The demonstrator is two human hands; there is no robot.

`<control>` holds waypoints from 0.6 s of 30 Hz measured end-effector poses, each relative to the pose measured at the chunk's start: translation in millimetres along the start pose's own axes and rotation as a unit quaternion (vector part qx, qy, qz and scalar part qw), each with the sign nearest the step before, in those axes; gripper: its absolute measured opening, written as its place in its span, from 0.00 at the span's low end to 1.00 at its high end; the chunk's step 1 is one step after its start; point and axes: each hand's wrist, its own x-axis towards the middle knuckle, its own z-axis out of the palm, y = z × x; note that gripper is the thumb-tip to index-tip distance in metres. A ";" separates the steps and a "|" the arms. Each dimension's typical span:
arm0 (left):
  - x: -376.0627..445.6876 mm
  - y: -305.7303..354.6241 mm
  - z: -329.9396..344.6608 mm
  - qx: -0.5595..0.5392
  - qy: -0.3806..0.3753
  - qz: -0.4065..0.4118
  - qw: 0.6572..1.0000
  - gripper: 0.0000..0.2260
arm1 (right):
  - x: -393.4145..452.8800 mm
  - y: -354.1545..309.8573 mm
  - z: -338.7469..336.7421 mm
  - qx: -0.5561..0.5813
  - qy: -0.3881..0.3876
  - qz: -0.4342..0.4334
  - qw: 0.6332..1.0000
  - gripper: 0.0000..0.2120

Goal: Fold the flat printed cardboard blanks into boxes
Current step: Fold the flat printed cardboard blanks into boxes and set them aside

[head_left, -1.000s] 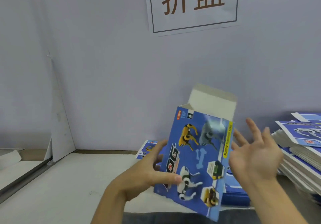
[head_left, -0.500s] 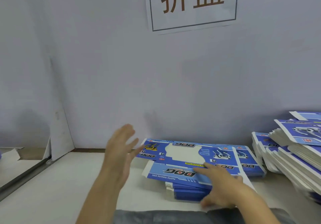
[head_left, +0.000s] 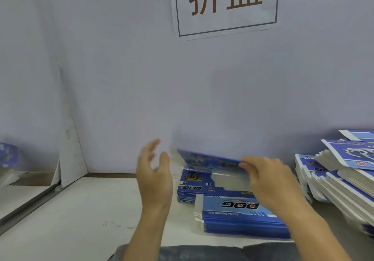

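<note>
My right hand [head_left: 269, 181] pinches the near edge of a flat blue printed blank [head_left: 206, 159] and holds it lifted and blurred above the pile. Below it lies a stack of flat blue "DOG" blanks [head_left: 240, 218] on the white table [head_left: 81, 216]. My left hand [head_left: 154, 176] hovers just left of the raised blank, fingers straight and spread, holding nothing. A blurred blue printed box [head_left: 8, 155] shows at the far left edge.
A tall fanned heap of more blanks [head_left: 344, 175] fills the right side of the table. A white wall with a printed paper sign [head_left: 224, 3] stands close behind. A metal rail [head_left: 26, 204] runs along the table's left.
The folded box held in both hands a second ago is gone from them. My right hand dropped to the stack and has lifted one flat blank off it; my left hand moved right.
</note>
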 end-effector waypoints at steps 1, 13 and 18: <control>1.5 2.1 -1.2 -0.002 0.041 0.024 0.999 0.13 | 2.4 -0.7 -4.4 0.025 0.051 -0.013 0.998 0.10; 9.1 4.8 -2.0 -0.181 -0.111 -0.124 0.969 0.31 | 4.0 -13.1 -18.5 0.577 0.009 0.068 0.814 0.15; 9.6 9.7 -8.9 -0.170 -0.127 -0.056 0.976 0.13 | 2.9 -4.8 -21.0 0.469 -0.003 0.045 0.882 0.11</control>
